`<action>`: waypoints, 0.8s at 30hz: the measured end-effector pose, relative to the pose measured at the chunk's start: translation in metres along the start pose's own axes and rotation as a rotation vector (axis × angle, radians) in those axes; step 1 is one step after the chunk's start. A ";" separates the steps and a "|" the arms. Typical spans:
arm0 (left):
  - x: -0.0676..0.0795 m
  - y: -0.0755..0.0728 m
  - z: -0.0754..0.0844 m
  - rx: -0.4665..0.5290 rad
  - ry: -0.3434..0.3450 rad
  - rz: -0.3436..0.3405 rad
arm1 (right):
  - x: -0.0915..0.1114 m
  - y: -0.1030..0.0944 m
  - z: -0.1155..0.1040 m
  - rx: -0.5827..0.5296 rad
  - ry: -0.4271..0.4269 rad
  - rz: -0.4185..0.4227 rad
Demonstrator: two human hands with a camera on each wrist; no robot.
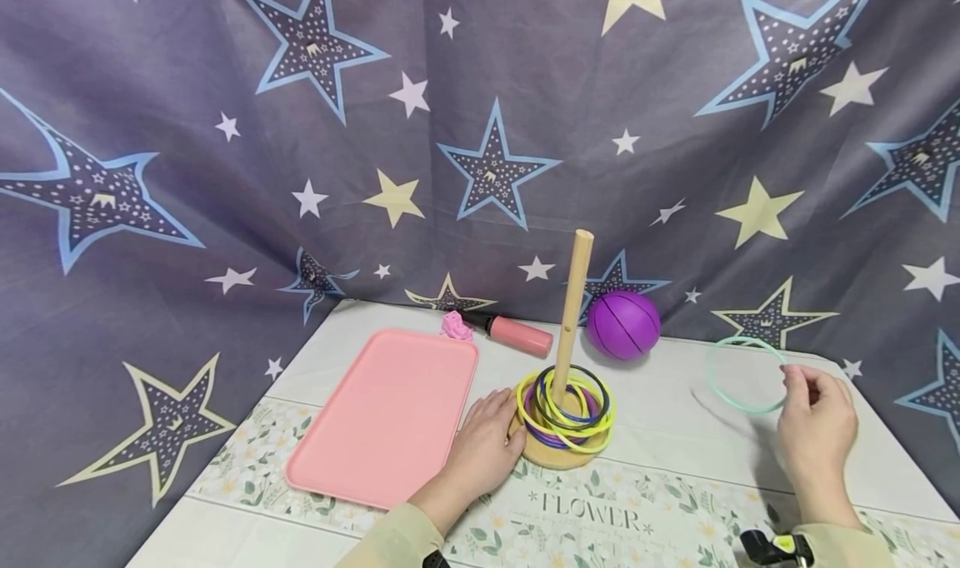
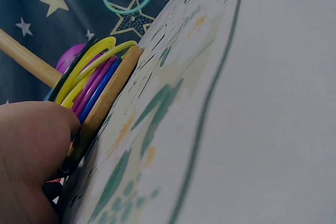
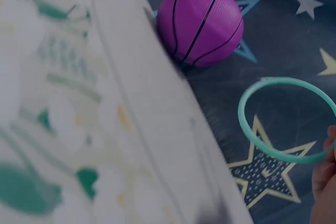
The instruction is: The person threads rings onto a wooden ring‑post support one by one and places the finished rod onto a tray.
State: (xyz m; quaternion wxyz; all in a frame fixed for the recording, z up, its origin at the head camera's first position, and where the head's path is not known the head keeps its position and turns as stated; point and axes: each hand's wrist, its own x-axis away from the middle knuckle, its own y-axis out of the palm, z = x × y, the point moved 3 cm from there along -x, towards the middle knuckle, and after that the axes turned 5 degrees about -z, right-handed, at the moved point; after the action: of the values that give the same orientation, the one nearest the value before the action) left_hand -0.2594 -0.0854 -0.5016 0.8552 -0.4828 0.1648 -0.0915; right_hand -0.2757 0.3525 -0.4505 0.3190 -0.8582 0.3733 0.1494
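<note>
My right hand (image 1: 817,422) pinches the edge of a mint-green ring (image 1: 737,406), held above the right side of the table. The right wrist view shows the same ring (image 3: 243,114) with fingertips at its rim. My left hand (image 1: 486,445) rests at the left side of a round wooden base (image 1: 555,458), its fingers extended and its thumb by the base edge. From that base rises a wooden post (image 1: 575,301), leaning slightly right in the head view. Yellow, purple, blue and dark rings (image 1: 604,426) lie loosely stacked round the post's foot.
A pink tray (image 1: 382,418) lies left of the base. Behind it are a pink and black hand pump (image 1: 521,336) and a small pink bundle (image 1: 456,326). A purple ball (image 1: 623,325) stands at the table's back edge, before a star-patterned curtain (image 1: 487,52).
</note>
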 end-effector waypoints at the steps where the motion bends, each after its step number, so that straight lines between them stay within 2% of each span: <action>1: 0.000 0.000 0.000 0.000 0.000 -0.001 | 0.000 -0.001 -0.003 -0.008 -0.006 0.002; 5: 0.000 0.000 0.000 -0.003 0.002 -0.006 | 0.000 -0.003 -0.019 -0.058 -0.025 -0.014; 11: 0.000 -0.001 0.000 0.004 -0.002 -0.016 | 0.000 -0.004 -0.045 -0.115 -0.022 -0.081; 18: 0.000 -0.001 -0.001 0.002 0.000 -0.012 | -0.004 -0.006 -0.075 -0.279 0.041 -0.172; 24: 0.000 -0.002 -0.001 0.001 0.002 -0.007 | -0.003 -0.013 -0.104 -0.374 0.008 -0.214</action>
State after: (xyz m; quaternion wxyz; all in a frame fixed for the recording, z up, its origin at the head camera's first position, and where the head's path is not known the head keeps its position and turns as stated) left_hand -0.2595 -0.0872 -0.5010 0.8550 -0.4829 0.1639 -0.0950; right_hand -0.2664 0.2925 -0.3649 0.1668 -0.9378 0.2471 0.1778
